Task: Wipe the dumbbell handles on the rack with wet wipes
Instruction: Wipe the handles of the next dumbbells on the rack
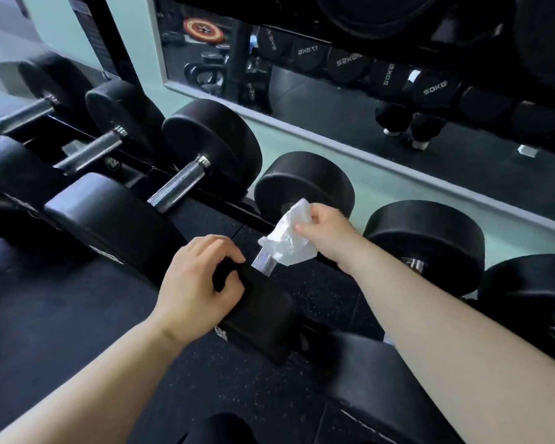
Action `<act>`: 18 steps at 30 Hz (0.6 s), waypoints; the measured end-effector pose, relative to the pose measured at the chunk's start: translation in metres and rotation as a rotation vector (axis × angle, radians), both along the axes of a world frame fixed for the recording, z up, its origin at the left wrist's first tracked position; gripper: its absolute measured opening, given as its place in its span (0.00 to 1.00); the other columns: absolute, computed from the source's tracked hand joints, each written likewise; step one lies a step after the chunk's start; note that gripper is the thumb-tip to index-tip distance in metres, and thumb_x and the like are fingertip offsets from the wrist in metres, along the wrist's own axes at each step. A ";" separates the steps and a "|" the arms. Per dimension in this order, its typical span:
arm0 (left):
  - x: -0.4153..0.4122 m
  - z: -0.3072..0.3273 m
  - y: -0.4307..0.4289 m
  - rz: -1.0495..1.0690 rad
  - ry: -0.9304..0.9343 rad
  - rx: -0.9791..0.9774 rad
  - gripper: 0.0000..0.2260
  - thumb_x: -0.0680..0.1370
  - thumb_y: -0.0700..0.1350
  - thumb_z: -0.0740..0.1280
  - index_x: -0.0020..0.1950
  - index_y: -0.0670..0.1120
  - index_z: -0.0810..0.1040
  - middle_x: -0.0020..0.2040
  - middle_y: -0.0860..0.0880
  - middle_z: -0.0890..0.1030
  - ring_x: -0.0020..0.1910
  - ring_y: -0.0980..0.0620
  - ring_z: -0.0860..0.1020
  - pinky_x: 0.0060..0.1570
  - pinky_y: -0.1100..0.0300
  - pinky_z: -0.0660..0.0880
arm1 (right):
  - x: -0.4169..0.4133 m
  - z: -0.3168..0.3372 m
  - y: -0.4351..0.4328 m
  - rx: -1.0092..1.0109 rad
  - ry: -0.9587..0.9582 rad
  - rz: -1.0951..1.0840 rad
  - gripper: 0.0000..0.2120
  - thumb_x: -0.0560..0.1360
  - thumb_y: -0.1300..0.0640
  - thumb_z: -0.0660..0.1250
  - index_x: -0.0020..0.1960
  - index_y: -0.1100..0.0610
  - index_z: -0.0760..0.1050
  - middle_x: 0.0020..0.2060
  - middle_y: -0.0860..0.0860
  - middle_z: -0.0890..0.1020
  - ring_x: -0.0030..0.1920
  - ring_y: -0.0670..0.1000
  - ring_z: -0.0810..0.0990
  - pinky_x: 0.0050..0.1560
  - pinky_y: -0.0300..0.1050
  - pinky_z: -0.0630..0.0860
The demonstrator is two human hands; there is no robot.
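Partway, by judgement: the right hand [326, 233] pinches the wet wipe [289, 238] in its fingers against one handle [263, 262], the left hand [196, 277] grips that dumbbell's head [263, 312]; other handles [180, 184] unassessable.

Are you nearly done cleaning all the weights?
Hard to say: no handle looks clearly wiped yet. In hand now: the right hand holds the wet wipe on one dumbbell handle while the left hand grips that dumbbell's near head. The left-side handles and right-side handle may be waiting.
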State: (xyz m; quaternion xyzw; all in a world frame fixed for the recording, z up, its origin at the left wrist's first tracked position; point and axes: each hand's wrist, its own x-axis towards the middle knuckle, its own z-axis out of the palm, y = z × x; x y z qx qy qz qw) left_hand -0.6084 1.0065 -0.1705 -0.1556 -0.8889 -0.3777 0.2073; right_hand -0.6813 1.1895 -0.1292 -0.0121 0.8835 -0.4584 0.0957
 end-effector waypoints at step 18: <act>-0.003 -0.008 -0.003 0.012 0.047 0.026 0.10 0.66 0.44 0.54 0.44 0.54 0.70 0.46 0.57 0.74 0.46 0.57 0.71 0.47 0.67 0.67 | -0.013 -0.037 -0.028 0.601 0.379 0.456 0.18 0.73 0.46 0.64 0.52 0.61 0.76 0.56 0.53 0.72 0.62 0.52 0.65 0.61 0.45 0.65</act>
